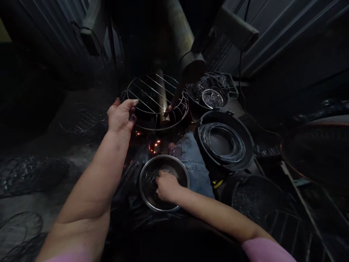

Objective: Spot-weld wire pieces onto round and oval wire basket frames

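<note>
My left hand [121, 114] grips the left edge of a round wire rack [156, 112], thumb on top and fingers curled below. The rack has a ring rim and several parallel wires. It lies level across a brass-coloured bar [163, 95], and a machine's copper-coloured tip [168, 110] meets it near the front rim. My right hand [167, 186] reaches into a steel bowl [141, 182] between my legs, which holds small, thin metal pieces. Its fingers are bunched together among the pieces; their tips are hidden.
Overhead hangs a thick machine arm [188, 54]. Orange sparks [155, 145] glow below the rack. To the right stand a black tub [198, 136] with a wire coil [240, 145], and a small bowl [212, 98] of metal pieces. Dark wire racks [87, 122] lie at left.
</note>
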Available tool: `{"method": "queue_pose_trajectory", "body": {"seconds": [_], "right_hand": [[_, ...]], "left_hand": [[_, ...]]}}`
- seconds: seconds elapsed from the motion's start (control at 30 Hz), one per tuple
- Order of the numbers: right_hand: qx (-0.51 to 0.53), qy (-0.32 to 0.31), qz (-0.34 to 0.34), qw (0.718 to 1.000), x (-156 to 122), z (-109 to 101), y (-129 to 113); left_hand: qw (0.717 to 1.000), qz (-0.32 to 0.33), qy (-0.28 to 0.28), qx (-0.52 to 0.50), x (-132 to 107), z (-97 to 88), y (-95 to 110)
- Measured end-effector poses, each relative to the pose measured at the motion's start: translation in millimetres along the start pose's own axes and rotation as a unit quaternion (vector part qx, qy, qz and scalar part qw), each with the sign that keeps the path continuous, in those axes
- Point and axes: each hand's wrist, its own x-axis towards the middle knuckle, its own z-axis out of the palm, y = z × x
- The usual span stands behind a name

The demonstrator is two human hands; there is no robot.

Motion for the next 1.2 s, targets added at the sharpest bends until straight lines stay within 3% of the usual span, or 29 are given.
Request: {"method": "queue_pose_trajectory", "body": {"seconds": [0.1, 0.2, 0.3, 0.37, 0.43, 0.53, 0.6, 0.7, 0.8, 0.87, 1.07, 1.2], "right_hand": [[-0.022, -0.030, -0.028, 0.999, 0, 6, -4], [-0.001, -0.031, -0.007, 0.999, -8, -4, 4], [0.071, -0.024, -0.011, 0.997, -21, -17, 20], [0.159, 0.016, -0.031, 0.987, -27, -27, 30], [0.270, 0.101, -0.054, 0.956, -30, -43, 38], [0.377, 0.298, -0.076, 0.874, -25, -76, 46], [0.379, 0.411, -0.069, 0.826, -16, -99, 48], [0.334, 0.495, -0.045, 0.801, 1, -124, 44], [0.316, 0.531, -0.025, 0.786, 18, -130, 38], [0.364, 0.536, -0.018, 0.761, 27, -127, 35], [0.580, 0.468, -0.008, 0.667, 40, -115, 34], [0.642, 0.458, -0.001, 0.615, 39, -117, 32]], "left_hand": [[1.000, 0.006, 0.012, -0.020, -9, 0.5, 2], [0.998, 0.024, 0.025, -0.045, -18, 0.0, 2], [0.997, 0.035, 0.030, -0.065, -27, -1.4, 1], [0.997, 0.028, 0.026, -0.070, -32, -2.1, -1], [0.997, 0.026, 0.015, -0.069, -37, -2.2, -4], [0.997, 0.039, 0.004, -0.069, -43, -0.9, -9], [0.996, 0.044, -0.002, -0.074, -46, 0.6, -11], [0.996, 0.050, -0.012, -0.078, -48, 3.0, -11], [0.995, 0.061, -0.019, -0.076, -49, 5.1, -10], [0.995, 0.062, -0.020, -0.080, -48, 6.5, -8], [0.994, 0.070, -0.019, -0.080, -39, 10.4, -7], [0.993, 0.062, -0.038, -0.089, -35, 12.1, -6]]}}
